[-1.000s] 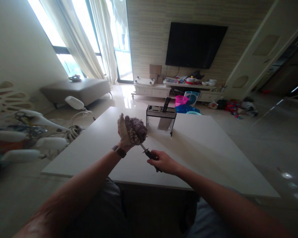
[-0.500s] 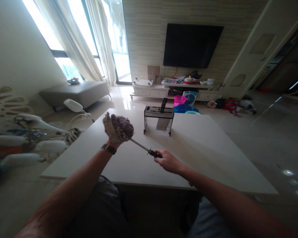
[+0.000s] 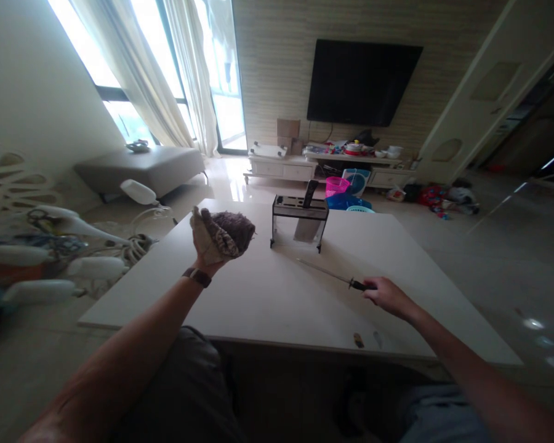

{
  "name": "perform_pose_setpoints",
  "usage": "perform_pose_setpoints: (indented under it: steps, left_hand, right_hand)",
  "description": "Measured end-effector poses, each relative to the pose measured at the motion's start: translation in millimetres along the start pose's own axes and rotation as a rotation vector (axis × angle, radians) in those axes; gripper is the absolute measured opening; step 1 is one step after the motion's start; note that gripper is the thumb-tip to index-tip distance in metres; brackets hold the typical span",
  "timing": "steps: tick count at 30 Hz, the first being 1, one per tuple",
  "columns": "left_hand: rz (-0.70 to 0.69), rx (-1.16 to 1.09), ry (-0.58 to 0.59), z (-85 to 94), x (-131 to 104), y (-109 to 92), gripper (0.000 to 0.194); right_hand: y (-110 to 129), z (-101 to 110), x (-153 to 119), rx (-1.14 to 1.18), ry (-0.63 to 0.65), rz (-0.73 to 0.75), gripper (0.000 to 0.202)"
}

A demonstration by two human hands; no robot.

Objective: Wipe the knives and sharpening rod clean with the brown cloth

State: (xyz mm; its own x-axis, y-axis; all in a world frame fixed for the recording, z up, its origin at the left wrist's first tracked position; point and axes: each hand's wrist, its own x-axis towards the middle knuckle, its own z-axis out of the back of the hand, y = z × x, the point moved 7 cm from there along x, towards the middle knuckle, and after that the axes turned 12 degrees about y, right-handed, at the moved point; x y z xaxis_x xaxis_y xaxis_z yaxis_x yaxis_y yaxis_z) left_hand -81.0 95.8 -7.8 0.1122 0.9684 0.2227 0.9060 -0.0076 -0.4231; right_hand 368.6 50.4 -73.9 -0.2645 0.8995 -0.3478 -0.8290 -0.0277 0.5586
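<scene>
My left hand (image 3: 207, 255), with a watch (image 3: 197, 277) on its wrist, is closed around a shaggy grey cloth (image 3: 236, 231) above the left part of the table. Pale fabric, a glove or a fold of the cloth, covers most of the fingers. In my right hand (image 3: 388, 295) is the black handle of a sharpening steel (image 3: 325, 272). Its thin metal rod points left, apart from the cloth. Between and beyond my hands stands a knife block (image 3: 300, 208), holding a black-handled knife (image 3: 309, 194) with a broad blade.
The white table (image 3: 258, 301) has a small dark and yellow object (image 3: 359, 340) near its front edge. White lamp shades (image 3: 96, 267) and cables crowd the left side. Beyond the table are a pink basket (image 3: 337, 186) and a low cabinet (image 3: 277, 168).
My right hand has moved right with the sharpening steel, and the rod has come out of the cloth. My left hand stays nearly in place with the cloth.
</scene>
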Motion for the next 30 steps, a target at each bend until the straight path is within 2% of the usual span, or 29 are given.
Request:
perform_pose_setpoints:
  steps: [4, 6, 9, 14, 19, 25, 30]
  left_hand:
    - [0.064, -0.018, 0.046, -6.2, -1, 10, 0.065]
    - [0.066, -0.022, 0.048, -7.4, -1, 12, 0.068]
    - [0.050, -0.016, 0.050, -10.2, -1, 14, 0.071]
    - [0.036, -0.004, 0.074, -16.4, -1, 18, 0.070]
    - [0.066, 0.014, 0.056, -12.6, -2, 22, 0.066]
    - [0.126, 0.008, 0.098, -10.8, -2, 23, 0.068]
    - [0.132, 0.008, 0.109, -12.0, -3, 23, 0.069]
  right_hand:
    - [-63, 21, -7, -0.032, -0.074, -0.155, 0.013]
    - [-84, 28, -9, -0.042, -0.130, -0.200, 0.014]
    - [-102, 33, -9, -0.061, -0.197, -0.261, 0.018]
    - [-113, 31, 2, -0.084, -0.195, -0.321, 0.023]
    - [-122, 26, 14, -0.088, -0.167, -0.351, 0.026]
    - [-132, 19, 23, -0.142, -0.173, -0.347, 0.026]
    - [-131, 5, 30, -0.196, -0.086, -0.354, 0.019]
